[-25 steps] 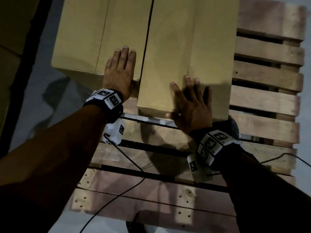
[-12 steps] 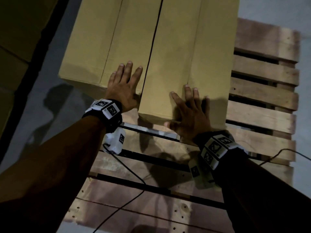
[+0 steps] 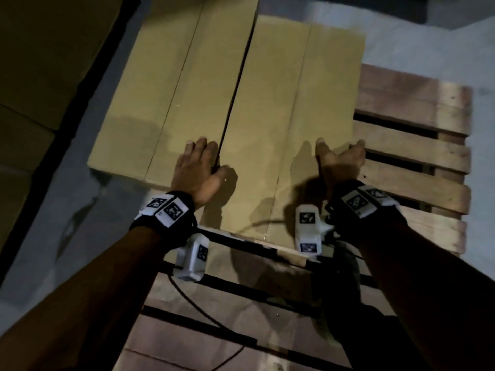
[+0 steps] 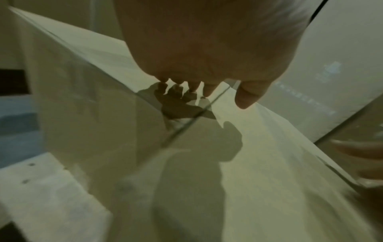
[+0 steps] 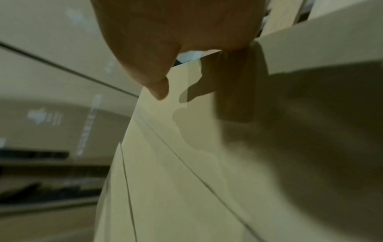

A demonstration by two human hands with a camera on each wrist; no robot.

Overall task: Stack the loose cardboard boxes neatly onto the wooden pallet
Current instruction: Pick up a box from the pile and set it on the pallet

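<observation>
Risk first: your two tan corrugated cardboard boxes sit side by side on the slatted wooden pallet [image 3: 412, 145], and the left-hand tan box [image 3: 166, 103] looks to overhang the pallet's 9 o'clock edge, out over the floor. Push it further that way or lean on its outer half and it could tip off. The right-hand tan box [image 3: 300, 124] looks better supported, with bare slats from 2 to 4 o'clock of it.

Your left hand [image 3: 198, 170] lies flat, fingers straight, over the dark seam between the boxes near their 6 o'clock edge; it grips nothing. Fingers across that seam could get pinched if the boxes close up. The left wrist view shows its fingertips [image 4: 246, 98] just over the cardboard edge.

Your right hand [image 3: 340, 164] is spread, thumb out, at the right box's 4 o'clock corner. It holds nothing that you can see; whether the palm touches the cardboard you can't tell. A one-corner shove there would likely skew the box rather than slide it square.

Black cable [image 3: 192, 303] trails from the wrist gear across the near slats at 6 o'clock, so it could snag on a board.

Surface: rough reddish boards with dark gaps, on a grey concrete floor [image 3: 67, 210]. More brown cardboard [image 3: 32, 76] stands at 10 o'clock. Lighting is dim, shadows heavy.
</observation>
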